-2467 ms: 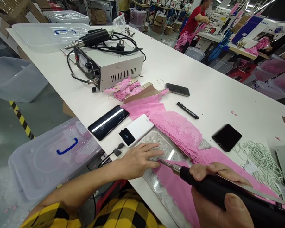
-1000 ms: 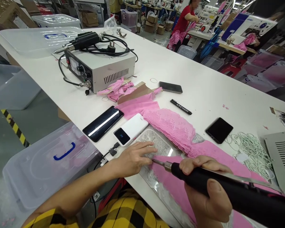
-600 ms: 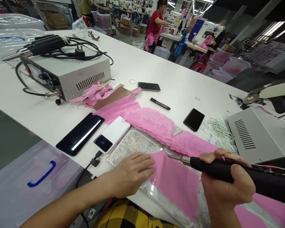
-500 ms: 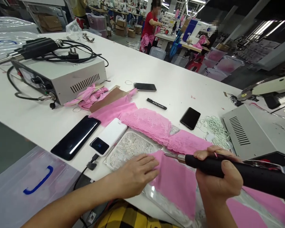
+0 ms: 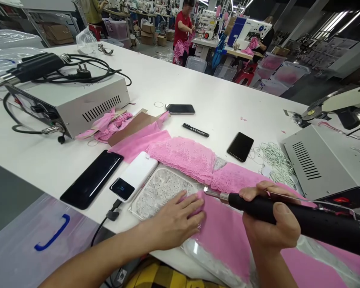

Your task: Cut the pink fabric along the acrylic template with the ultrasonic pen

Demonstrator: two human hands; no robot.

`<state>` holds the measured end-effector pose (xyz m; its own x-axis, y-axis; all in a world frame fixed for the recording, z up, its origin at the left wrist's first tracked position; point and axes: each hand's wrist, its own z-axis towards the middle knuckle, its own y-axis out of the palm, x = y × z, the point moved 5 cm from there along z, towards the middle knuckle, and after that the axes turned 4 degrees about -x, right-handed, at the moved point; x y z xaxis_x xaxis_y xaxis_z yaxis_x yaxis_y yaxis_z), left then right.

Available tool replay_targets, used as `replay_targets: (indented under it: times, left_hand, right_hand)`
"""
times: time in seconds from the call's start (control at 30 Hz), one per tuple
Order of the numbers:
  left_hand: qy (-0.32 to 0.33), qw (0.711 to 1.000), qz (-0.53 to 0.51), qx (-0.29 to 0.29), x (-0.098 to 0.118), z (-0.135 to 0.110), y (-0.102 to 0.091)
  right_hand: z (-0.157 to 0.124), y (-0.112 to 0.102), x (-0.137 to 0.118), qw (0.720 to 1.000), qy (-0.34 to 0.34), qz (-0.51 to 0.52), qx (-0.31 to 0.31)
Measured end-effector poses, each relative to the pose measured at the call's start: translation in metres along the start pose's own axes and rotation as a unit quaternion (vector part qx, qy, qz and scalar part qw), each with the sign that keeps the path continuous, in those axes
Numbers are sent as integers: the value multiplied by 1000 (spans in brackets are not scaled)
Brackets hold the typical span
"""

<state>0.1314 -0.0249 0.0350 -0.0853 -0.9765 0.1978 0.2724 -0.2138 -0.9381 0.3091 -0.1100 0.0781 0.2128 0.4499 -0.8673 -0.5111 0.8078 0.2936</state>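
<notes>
My left hand lies flat with its fingers spread, pressing the left edge of a pink fabric piece. In my right hand is a black-handled electric cutter, its fingers wrapped round the handle. The cutter's narrow metal tip points left, at the upper left corner of the fabric, near my left fingertips. Whether the tip touches the cloth I cannot tell. Beneath the fabric is a scuffed, clear-edged board. Folded pink lace lies just beyond, with another lace piece to its right.
A white power bank and a dark phone lie left; two more phones and a marker lie farther back. Grey control boxes flank the table. Pale cord is heaped right. People work at sewing machines behind.
The cutter's tip has shifted slightly left and up along the fabric's corner. My left hand's fingers have spread a little more. The whole view has turned slightly.
</notes>
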Motion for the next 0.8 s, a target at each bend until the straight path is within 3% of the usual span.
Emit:
replay_targets:
  times: [0.33, 0.8]
  left_hand:
    - [-6, 1000, -17, -4, -1, 0, 1]
    - [2, 1000, -11, 4, -1, 1, 2]
  right_hand:
    - [-1, 1, 4, 1000, 0, 7, -3]
    - [-1, 9, 1, 998, -24, 13, -59]
